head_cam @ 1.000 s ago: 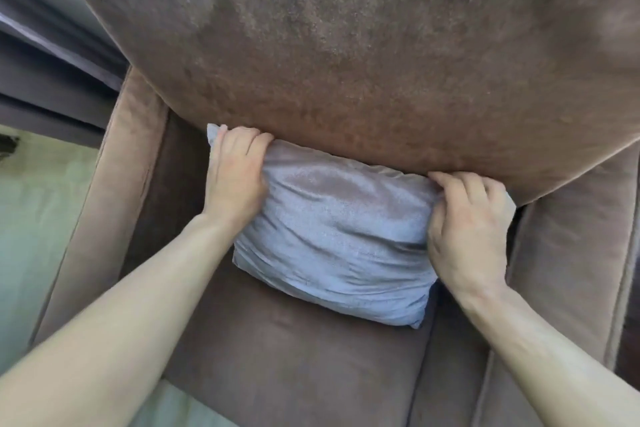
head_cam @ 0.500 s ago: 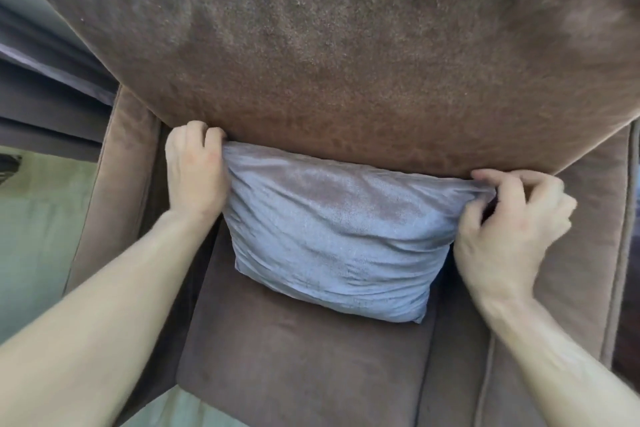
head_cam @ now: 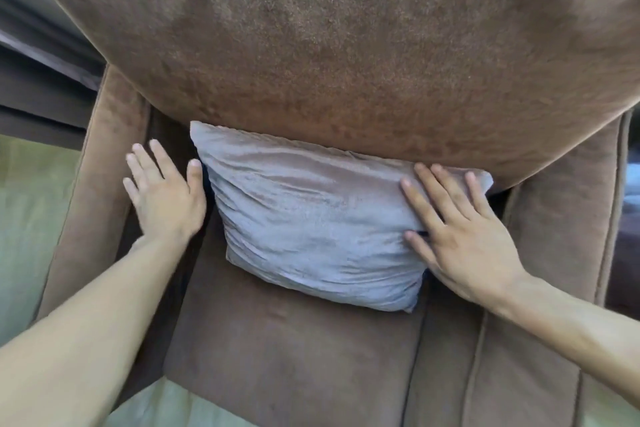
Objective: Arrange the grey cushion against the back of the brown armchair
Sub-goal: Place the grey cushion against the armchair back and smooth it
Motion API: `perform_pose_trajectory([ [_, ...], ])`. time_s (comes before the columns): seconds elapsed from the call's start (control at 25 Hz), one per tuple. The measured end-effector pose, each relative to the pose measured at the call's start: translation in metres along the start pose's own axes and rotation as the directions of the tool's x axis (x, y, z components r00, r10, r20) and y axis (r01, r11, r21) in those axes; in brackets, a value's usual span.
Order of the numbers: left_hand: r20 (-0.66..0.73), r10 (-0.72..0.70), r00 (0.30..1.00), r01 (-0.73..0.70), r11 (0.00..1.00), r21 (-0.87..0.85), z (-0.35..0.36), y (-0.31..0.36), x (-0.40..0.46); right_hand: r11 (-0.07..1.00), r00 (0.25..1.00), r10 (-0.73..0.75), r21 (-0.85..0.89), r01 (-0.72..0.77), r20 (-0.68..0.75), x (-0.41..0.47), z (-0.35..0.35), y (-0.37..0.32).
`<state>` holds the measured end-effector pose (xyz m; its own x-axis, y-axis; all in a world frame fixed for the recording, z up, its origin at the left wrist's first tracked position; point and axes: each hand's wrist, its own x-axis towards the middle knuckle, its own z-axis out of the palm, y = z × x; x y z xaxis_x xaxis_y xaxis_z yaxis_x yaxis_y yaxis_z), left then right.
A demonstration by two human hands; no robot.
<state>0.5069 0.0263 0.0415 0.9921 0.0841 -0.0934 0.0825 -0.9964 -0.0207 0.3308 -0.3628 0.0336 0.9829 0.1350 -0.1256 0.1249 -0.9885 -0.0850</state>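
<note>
Cushion-wise, the grey cushion (head_cam: pixel 311 225) was propped against the brown armchair (head_cam: pixel 346 45) backrest. Right hand (head_cam: pixel 460 236), fingers spread, was laid flat at its 3 o'clock edge; left hand (head_cam: pixel 166 194) was splayed, empty, at 9. Probably best patted evenly, gently squared.

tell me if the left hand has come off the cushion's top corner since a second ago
Yes. The left hand has let go and slid outward, toward the left armrest; it now lies open beside the grey cushion, whose top corner shows bare against the chair back.
</note>
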Motion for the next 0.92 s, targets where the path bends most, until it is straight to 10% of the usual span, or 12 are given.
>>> perform_pose_trajectory([
  [0.08,-0.084,0.262,0.961,-0.264,0.964,-0.019,0.000,0.012,-0.018,0.995,0.996,0.067,0.078,-0.062,-0.065,-0.014,-0.003,-0.008],
  [0.2,-0.029,0.715,0.699,-0.715,0.699,0.001,0.015,0.070,-0.054,0.981,0.997,-0.003,0.192,0.018,-0.079,0.026,-0.008,-0.081],
  [0.36,0.026,0.451,0.892,-0.451,0.892,0.023,0.020,0.064,-0.028,0.979,0.999,-0.034,0.202,0.030,0.014,0.045,-0.004,-0.072],
  [0.48,-0.129,0.106,0.986,-0.130,0.971,-0.200,0.012,0.054,-0.018,0.904,0.962,0.262,0.367,-0.218,-0.074,-0.013,0.002,-0.015],
  [0.56,-0.293,-0.023,0.956,-0.074,0.946,-0.316,0.001,0.087,-0.041,0.724,0.863,0.497,0.590,-0.356,-0.089,-0.054,0.006,-0.016],
  [0.6,-0.336,0.169,0.927,-0.280,0.907,-0.315,-0.004,0.111,-0.059,0.587,0.809,0.588,0.697,-0.412,-0.017,-0.065,0.010,-0.031],
  [0.68,-0.362,0.650,0.668,-0.743,0.603,-0.289,-0.010,0.161,-0.090,0.233,0.653,0.692,0.762,-0.604,0.306,-0.069,0.030,-0.070],
  [0.76,-0.360,0.811,0.462,-0.883,0.380,-0.277,-0.011,0.217,-0.112,-0.157,0.374,0.670,0.615,-0.773,0.641,-0.057,0.060,-0.089],
  [0.84,-0.331,0.834,0.442,-0.893,0.373,-0.251,-0.007,0.255,-0.125,-0.478,0.124,0.536,0.421,-0.771,0.835,-0.046,0.094,-0.097],
  [0.92,-0.297,0.796,0.528,-0.849,0.493,-0.191,0.002,0.273,-0.123,-0.597,0.024,0.520,0.384,-0.705,0.854,-0.039,0.121,-0.104],
])
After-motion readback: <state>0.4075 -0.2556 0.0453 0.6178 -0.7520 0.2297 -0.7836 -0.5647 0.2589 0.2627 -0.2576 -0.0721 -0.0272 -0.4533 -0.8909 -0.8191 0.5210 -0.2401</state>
